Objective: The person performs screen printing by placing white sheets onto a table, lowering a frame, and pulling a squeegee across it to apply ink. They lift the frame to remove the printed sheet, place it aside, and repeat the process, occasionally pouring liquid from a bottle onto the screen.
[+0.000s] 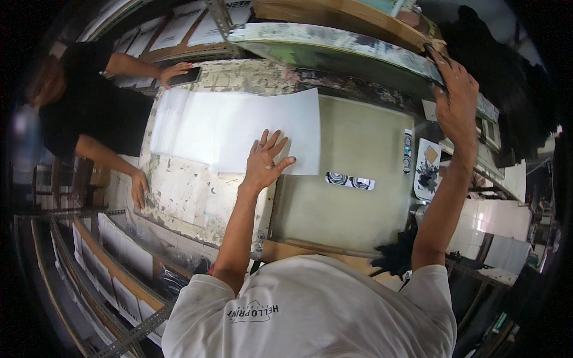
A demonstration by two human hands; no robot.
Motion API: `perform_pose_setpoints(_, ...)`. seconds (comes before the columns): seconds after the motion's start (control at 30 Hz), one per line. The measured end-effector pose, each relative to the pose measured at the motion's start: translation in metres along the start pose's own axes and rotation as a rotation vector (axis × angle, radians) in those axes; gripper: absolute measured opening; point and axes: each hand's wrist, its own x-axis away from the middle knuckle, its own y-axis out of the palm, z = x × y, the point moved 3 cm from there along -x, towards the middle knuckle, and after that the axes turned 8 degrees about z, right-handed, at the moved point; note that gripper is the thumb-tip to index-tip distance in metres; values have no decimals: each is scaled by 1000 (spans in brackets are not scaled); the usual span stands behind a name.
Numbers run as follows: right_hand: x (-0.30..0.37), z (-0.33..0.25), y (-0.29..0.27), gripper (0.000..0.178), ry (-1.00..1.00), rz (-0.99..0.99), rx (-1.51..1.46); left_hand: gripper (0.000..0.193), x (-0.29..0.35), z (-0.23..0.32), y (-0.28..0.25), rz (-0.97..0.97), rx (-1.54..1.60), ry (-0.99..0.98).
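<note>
Left hand (267, 160): mine, fingers spread, palm down on the white sheet (209, 128).
Right hand (458, 89): mine, fingers closed on the right end of the raised frame (358, 52); a dark bar (440, 68) shows beneath them.
White sheet: under my left hand, running leftward from it, right end lapping the pale board (346, 232).
Printed strips, two, black and white: one (352, 181) on the board, right of my left hand; one (407, 152) at its right edge, below my right hand.
Rounded white panel (427, 170), tan square and black blotch: below my right hand.
Worn table (179, 185): under and left of the sheet.
Co-worker's hands, well left of my left hand: one (175, 73) beside a dark flat object (190, 76), one (139, 188) at the table's edge.
</note>
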Motion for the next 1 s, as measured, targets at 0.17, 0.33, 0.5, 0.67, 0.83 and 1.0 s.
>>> perform_pose_setpoints(0.17,-1,-5,-3,63,-22,53,11,60,-15,3,83,-110,-109,148)
perform_pose_setpoints(0.33,-2,-8,-3,65,-30,30,-23,66,-61,56,150,-114,-35,340)
perform_pose_setpoints(0.5,-14,-21,-18,60,39,-12,-84,67,-82,101,193,-154,-7,393)
perform_pose_setpoints(0.67,-14,-13,-12,58,27,55,-145,67,-72,119,202,-182,27,437)
perform_pose_setpoints(0.83,-15,-15,-12,57,37,64,-141,66,-54,121,196,-183,39,438)
perform_pose_setpoints(1.0,-17,-17,-16,57,29,54,-128,66,-46,130,193,-172,48,452)
